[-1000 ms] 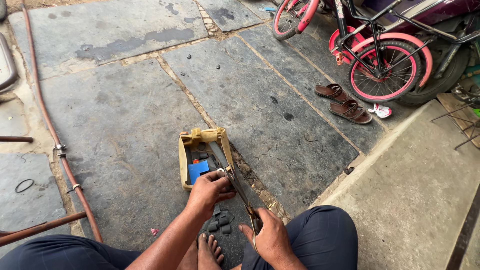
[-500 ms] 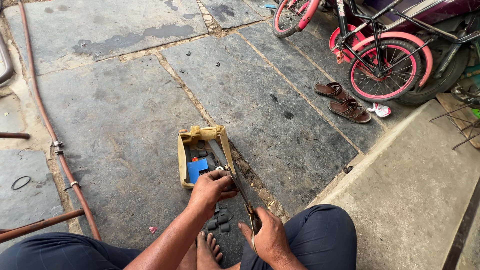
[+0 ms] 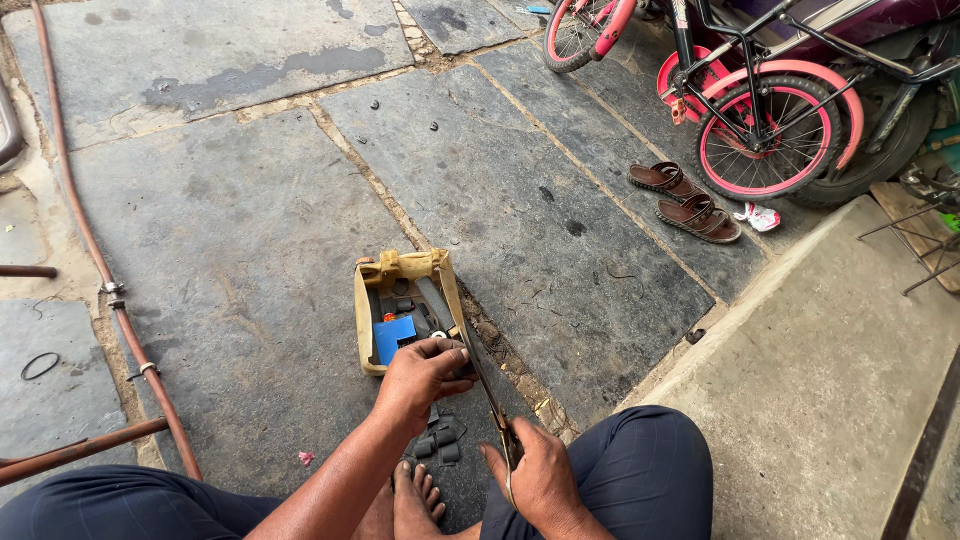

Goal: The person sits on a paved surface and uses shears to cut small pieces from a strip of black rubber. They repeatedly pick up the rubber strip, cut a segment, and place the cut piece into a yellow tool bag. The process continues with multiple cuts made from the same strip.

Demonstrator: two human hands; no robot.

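Note:
I sit on a stone floor. My left hand is closed around a small dark piece at the near edge of a tan tool tray. My right hand rests by my right knee and grips the handles of long scissors. Their blades reach up towards my left hand's fingers. Black rubber strips lie on the floor between my hands, just past my bare foot. The tray holds a blue box and dark tools.
A pink child's bicycle stands at the far right, with brown sandals beside it. A reddish hose runs along the left, a black ring near it. A raised concrete step is on my right.
My left hand has shifted slightly from the tray's edge towards the scissor blades. My right hand has stayed on the scissors.

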